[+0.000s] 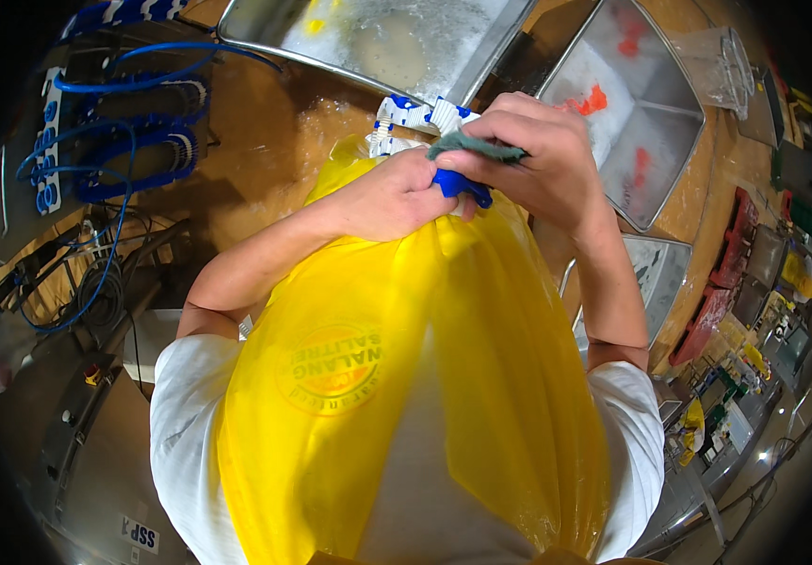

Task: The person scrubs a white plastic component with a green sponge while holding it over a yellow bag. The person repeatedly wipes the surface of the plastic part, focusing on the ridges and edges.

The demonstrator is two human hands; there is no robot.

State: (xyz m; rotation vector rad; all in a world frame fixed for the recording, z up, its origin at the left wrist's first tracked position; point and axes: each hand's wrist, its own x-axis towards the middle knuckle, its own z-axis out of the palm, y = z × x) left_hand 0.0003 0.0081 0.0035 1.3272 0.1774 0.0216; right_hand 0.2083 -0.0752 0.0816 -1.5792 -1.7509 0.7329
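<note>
A yellow plastic apron (519, 377) over white sleeves lies nearest the camera, and just beyond it both hands meet at a blue-and-white segmented strip (410, 113). The left hand (389, 196) is closed, its fingers curled round the near end of the strip, where a blue part (462, 187) shows between the hands. The right hand (543, 146) is bent nearly closed, pinching a green pad (475, 147) just above that blue part; whether pad and strip touch, I cannot tell. Work on this strip seems under way, not finished, since strip and pad are both in hand; how much of its surface is done or left does not show. Beyond stands a metal basin (499, 55) of foamy water, and looped blue strips (142, 172) lie well apart at left, out of both hands.
</note>
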